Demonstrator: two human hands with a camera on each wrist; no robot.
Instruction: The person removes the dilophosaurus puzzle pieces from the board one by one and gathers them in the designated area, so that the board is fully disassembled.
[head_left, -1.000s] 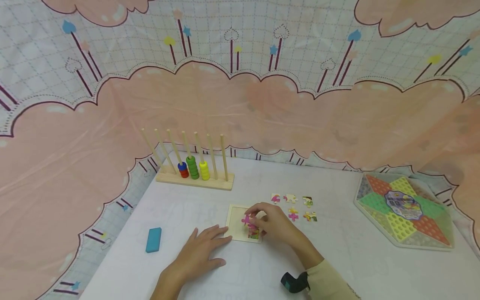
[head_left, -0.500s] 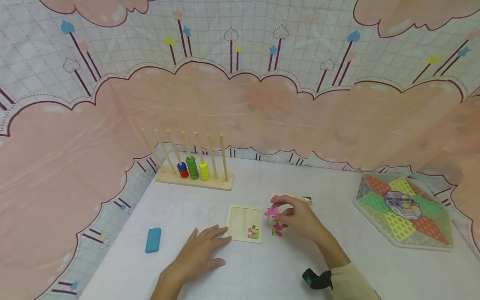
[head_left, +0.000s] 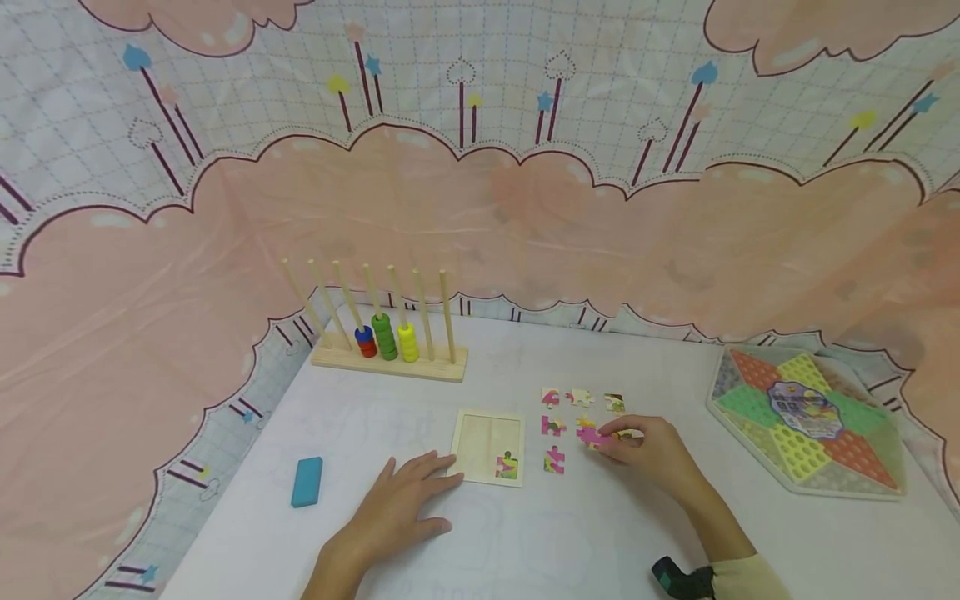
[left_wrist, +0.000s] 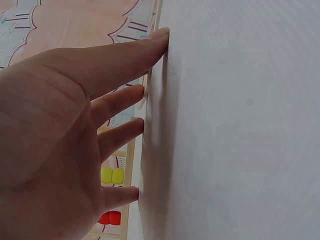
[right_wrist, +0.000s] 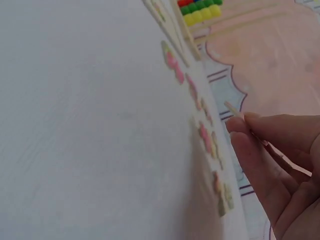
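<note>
My right hand [head_left: 645, 446] pinches a pink jigsaw piece [head_left: 592, 437] between thumb and fingers. In the right wrist view the right hand [right_wrist: 280, 165] shows the held piece edge-on, raised off the table. It partly covers one of several loose puzzle pieces laid in rows; a pink one [head_left: 554, 460] lies nearest me. Left of these is a shallow wooden puzzle tray [head_left: 472, 442] with one piece [head_left: 507, 465] in its lower right corner. My left hand [head_left: 405, 504] lies spread, its fingertips at the tray's left edge. The left wrist view shows the left hand [left_wrist: 65, 120] with fingers extended against the table.
A wooden bead counter [head_left: 390, 364] with upright pegs and coloured rings stands at the back left. A blue block [head_left: 307, 482] lies at the left. On the right is a hexagonal board [head_left: 810, 425] with coloured triangles. A patterned cloth [head_left: 480, 217] hangs behind the table.
My right hand has moved right from over the tray to the loose pieces, carrying the pink jigsaw piece. The tray and its corner piece are now uncovered. My left hand has stayed still.
</note>
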